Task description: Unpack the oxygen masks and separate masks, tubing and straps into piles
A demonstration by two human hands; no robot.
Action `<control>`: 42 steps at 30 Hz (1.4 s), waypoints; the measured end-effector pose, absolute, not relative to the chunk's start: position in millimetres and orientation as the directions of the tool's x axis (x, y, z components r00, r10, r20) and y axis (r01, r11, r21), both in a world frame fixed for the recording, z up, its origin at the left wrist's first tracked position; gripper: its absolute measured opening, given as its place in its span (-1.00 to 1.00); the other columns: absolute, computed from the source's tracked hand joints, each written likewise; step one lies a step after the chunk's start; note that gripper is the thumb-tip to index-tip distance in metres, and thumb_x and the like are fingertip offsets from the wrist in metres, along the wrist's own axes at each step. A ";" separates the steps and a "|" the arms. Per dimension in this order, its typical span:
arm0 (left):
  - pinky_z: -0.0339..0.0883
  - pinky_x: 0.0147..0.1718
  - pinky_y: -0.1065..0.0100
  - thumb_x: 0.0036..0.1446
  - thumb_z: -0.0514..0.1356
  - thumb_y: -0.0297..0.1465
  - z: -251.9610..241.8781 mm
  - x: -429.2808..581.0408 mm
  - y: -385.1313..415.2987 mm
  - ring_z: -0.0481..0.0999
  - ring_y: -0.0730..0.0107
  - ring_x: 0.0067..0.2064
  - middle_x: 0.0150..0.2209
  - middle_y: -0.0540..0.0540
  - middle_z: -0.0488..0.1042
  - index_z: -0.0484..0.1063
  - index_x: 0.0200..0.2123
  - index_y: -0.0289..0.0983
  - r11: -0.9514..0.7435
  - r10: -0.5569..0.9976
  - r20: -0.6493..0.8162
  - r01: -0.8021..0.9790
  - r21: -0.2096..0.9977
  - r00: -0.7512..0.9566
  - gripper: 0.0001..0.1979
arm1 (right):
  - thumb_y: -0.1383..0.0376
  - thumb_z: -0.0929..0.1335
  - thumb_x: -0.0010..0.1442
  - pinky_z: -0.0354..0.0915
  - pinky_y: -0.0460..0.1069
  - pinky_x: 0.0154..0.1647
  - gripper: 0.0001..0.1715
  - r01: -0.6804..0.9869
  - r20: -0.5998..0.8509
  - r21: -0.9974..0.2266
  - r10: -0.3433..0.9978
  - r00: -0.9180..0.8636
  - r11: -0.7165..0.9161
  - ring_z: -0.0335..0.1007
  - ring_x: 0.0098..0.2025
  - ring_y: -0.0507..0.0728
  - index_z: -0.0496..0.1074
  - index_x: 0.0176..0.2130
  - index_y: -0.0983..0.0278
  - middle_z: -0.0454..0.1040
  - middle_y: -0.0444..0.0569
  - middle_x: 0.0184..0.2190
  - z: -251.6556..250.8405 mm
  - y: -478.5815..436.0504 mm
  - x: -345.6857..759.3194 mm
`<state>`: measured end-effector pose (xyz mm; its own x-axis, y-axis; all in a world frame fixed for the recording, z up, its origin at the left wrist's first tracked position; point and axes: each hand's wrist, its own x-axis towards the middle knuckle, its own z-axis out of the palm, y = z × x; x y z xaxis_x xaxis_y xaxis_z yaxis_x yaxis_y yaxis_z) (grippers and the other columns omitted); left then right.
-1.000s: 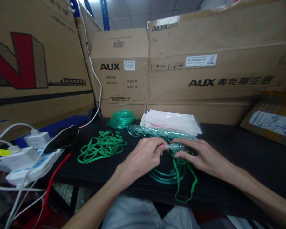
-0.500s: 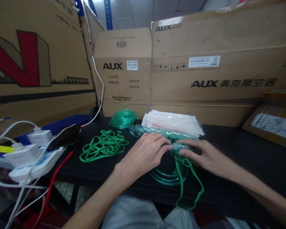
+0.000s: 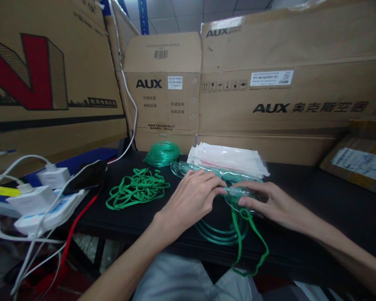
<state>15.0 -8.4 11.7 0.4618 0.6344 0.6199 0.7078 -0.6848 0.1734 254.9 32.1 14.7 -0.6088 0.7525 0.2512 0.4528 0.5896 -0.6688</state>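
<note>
A clear green oxygen mask [image 3: 238,193] lies over the table's front, with a green elastic strap [image 3: 259,234] hanging from it past the edge. My right hand [image 3: 268,202] is closed around the mask's body, thumb on the near side. Fingertips of my left hand [image 3: 200,190] pinch together at the mask's narrow connector end; what exactly they grip there is partly hidden. Below the hands, loops of green tubing [image 3: 219,239] rest at the table edge. Just behind the hands sits a row of more clear masks [image 3: 184,168].
White flat packets [image 3: 227,159] are stacked behind the masks. On the left are a coil of green tubing [image 3: 163,154], a heap of green straps [image 3: 138,188], a dark phone [image 3: 86,177] and a power strip [image 3: 34,221] with cables. Cardboard boxes [image 3: 166,96] wall the back.
Both hands keep nearly the same hold on the mask. The whole view has shifted slightly; the mask's connector has barely moved between the fingers.
</note>
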 end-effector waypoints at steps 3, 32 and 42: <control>0.28 -0.02 0.20 0.42 0.15 -0.45 7.9 18.9 -8.5 0.55 0.23 -0.08 -0.13 -0.05 0.62 0.54 -0.12 -0.27 -0.663 0.648 0.609 0.733 0.156 0.457 -0.85 | -0.16 0.39 0.27 0.29 -0.05 -0.48 -0.42 0.469 0.311 -0.609 0.737 -0.600 0.639 0.38 -0.45 0.11 0.65 -0.07 0.24 0.58 -0.05 -0.40 14.5 32.0 252.6; 0.33 0.08 0.28 0.38 0.22 -0.35 15.1 11.6 -6.3 0.60 0.22 0.00 -0.08 -0.07 0.66 0.61 -0.10 -0.25 -0.654 0.739 0.524 0.640 0.404 0.423 -0.83 | 0.09 0.35 0.43 0.51 0.05 -0.02 -0.49 0.444 0.630 -0.086 0.394 -0.670 0.892 0.63 -0.02 0.24 0.43 0.27 0.20 0.62 0.14 0.03 -5.5 39.9 259.2; 0.34 0.02 0.30 0.19 0.35 -0.03 35.2 -11.9 -24.8 0.58 0.17 0.01 -0.09 -0.04 0.64 0.62 -0.03 -0.13 -0.542 0.818 0.101 0.700 0.465 0.566 -0.60 | 0.18 0.29 0.47 0.44 0.12 0.22 -0.37 0.457 0.364 -0.155 0.481 -0.798 0.876 0.44 0.27 0.19 0.18 0.43 -0.14 0.42 -0.05 0.32 1.9 26.8 276.5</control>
